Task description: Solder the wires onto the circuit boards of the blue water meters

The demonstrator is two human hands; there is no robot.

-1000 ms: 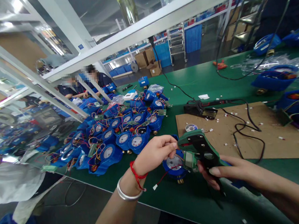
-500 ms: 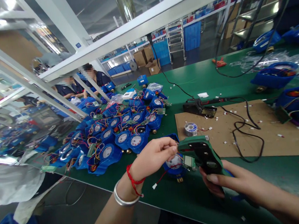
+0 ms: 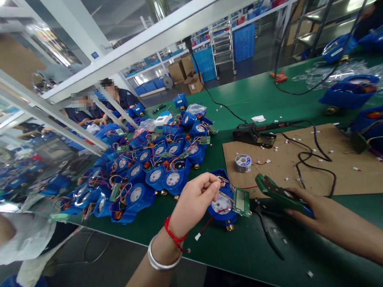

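In front of me a blue water meter (image 3: 222, 205) lies on the green bench, its dial facing up. A small circuit board (image 3: 241, 200) with a display rests at its right side, joined to it by thin wires (image 3: 227, 182). My left hand (image 3: 198, 201) is closed in a pinch over the meter's top, on the thin wires; the tips are partly hidden. My right hand (image 3: 306, 207) grips a green-and-black wire stripper (image 3: 279, 194), right of the board. Dark pliers (image 3: 270, 237) lie below it. A red wire with a white connector (image 3: 198, 236) hangs off the meter's left.
Many more meters (image 3: 137, 193) crowd the bench to the left. Behind my hands a cardboard sheet (image 3: 359, 182) carries a solder spool (image 3: 243, 162), a soldering iron in its stand (image 3: 254, 135) and looping cable. More meters (image 3: 351, 98) stand right. Co-workers (image 3: 116, 96) sit far left.
My right hand has drawn the wire stripper away from my left hand to the right and tilted it. The board and pliers are now uncovered. My left hand stays nearly in place.
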